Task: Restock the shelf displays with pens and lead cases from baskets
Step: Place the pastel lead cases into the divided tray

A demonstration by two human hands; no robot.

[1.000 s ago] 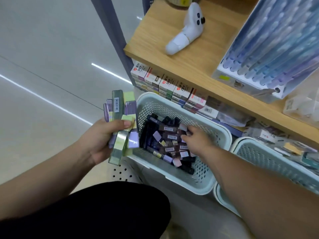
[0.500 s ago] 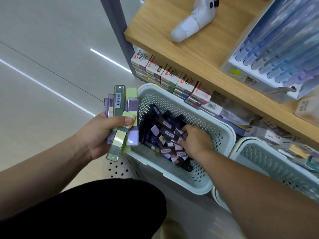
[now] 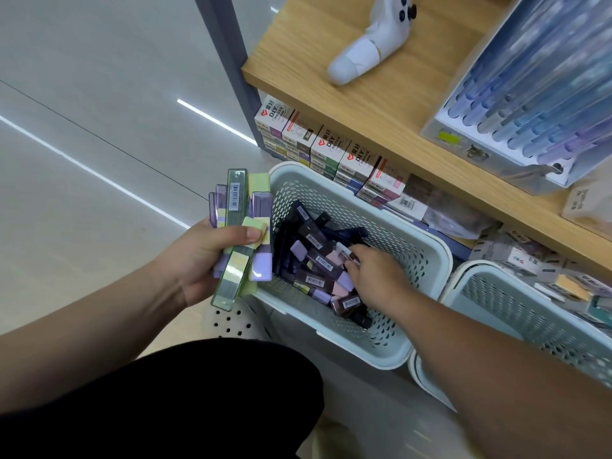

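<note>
Left hand point(image 3: 198, 260) clamps a fan of lead cases point(image 3: 236, 207) just beside the basket point(image 3: 400, 240) — right hand point(image 3: 377, 279) rests on the pile point(image 3: 314, 260) inside, can't tell its grip.

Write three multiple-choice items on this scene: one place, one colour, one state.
1. The white controller lies: A on the wooden shelf; B in a basket; C on the floor.
2. The basket the right hand reaches into is: A red; B pale mint; C black.
3. The left hand: A hangs open; B grips lead cases; C presses the shelf.
Answers: A, it rests on the board; B, its perforated walls are mint; B, the thumb clamps the cases.
</note>
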